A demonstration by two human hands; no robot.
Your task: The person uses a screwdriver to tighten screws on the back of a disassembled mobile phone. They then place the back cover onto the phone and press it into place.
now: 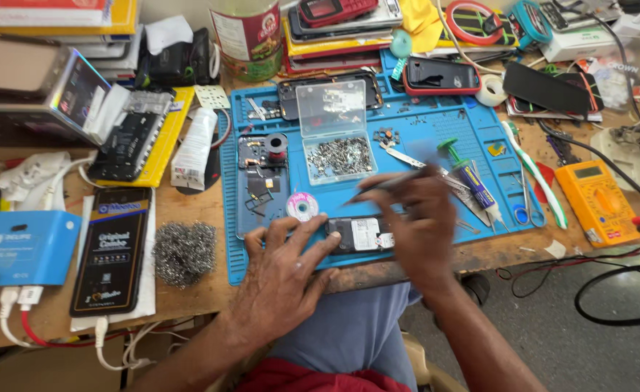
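- A small dark rectangular phone module with a white label (362, 234) is seen lying flat at the near edge of the blue silicone repair mat (421, 131), close to the front of the wooden workbench (189, 290).
- The left hand (284, 279) is laid palm down with its fingers spread, and the module's left end is pinned to the mat by the fingertips; nothing is gripped.
- The right hand (414, 225) is closed in a pen-like pinch around a thin dark metal hand tool (389, 184), whose tip is pointed left, above and behind the module; whether it touches anything cannot be told because of blur.
- The module is judged light, stiff and fragile, with a smooth face likely to slide on the mat; it is best held by its edges or pressed flat at one end, away from any exposed contacts.
- A clear plastic hinged box (334, 134) is set open in the middle of the mat; its lower tray is filled with a heap of small silvery metal parts, too small to be identified, and its raised lid appears empty.
- Just left of the box, an opened dark phone body (262, 181) is laid on the mat.
- A grey steel-wool ball (183, 250) is placed on the bench left of the mat.
- An orange multimeter (599, 202) and a small glue tube with a blue label (472, 181) are found to the right.
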